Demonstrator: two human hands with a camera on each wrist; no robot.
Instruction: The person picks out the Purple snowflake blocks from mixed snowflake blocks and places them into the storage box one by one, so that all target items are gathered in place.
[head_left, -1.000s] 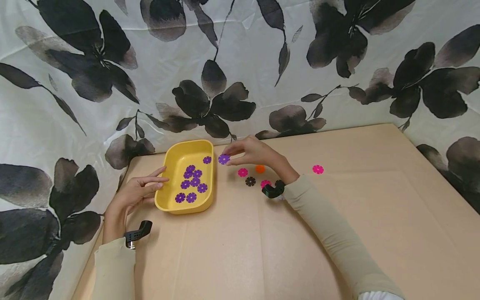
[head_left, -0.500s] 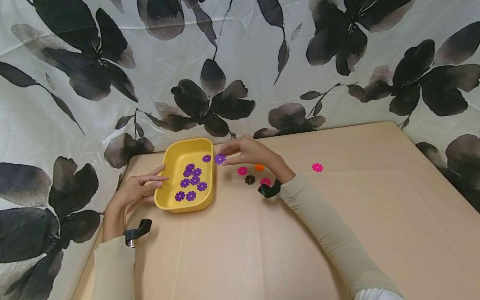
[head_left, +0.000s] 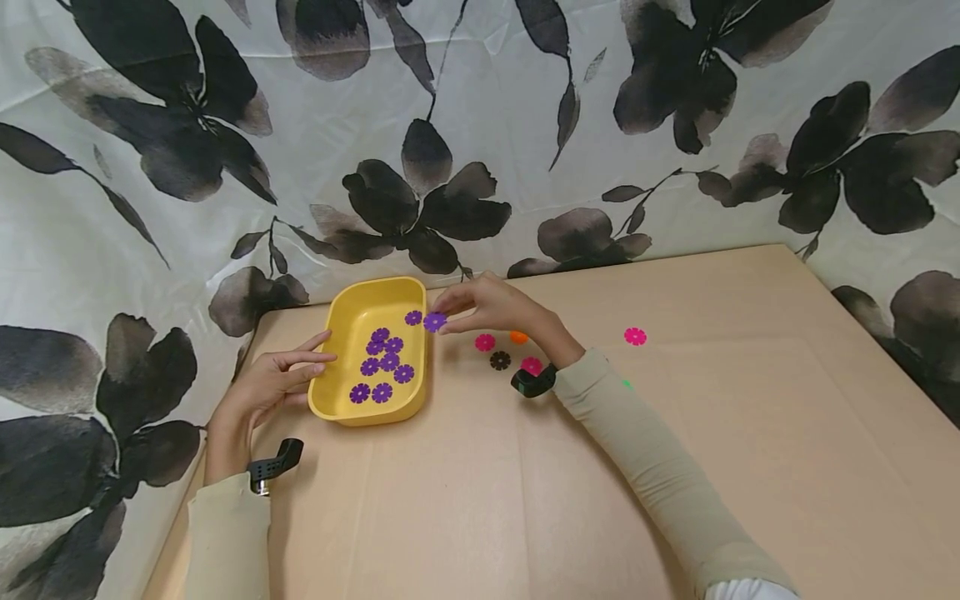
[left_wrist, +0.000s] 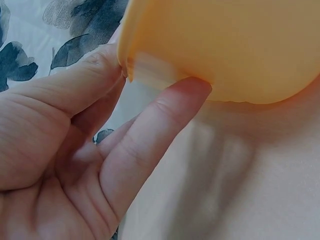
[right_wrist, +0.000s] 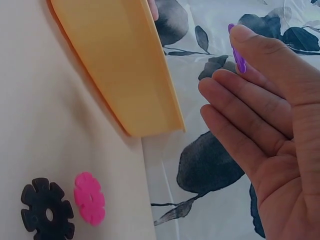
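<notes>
My right hand pinches a purple flower-shaped disc between thumb and fingertips, beside the right rim of a yellow tray. In the right wrist view the same purple disc is edge-on at the thumb tip, while the other fingers extend below it. My left hand holds the tray's left side, with fingertips over the rim. The left wrist view shows a fingertip against the outer wall of the tray. Several purple discs lie inside, some overlapping.
Right of the tray lie a pink disc, a black disc, an orange disc partly behind the hand, and another pink disc. Farther right is a pink disc. A floral cloth hangs behind the table.
My right hand has moved slightly left with the purple disc, bringing it to the tray's right rim. The left hand and the tray stay in place.
</notes>
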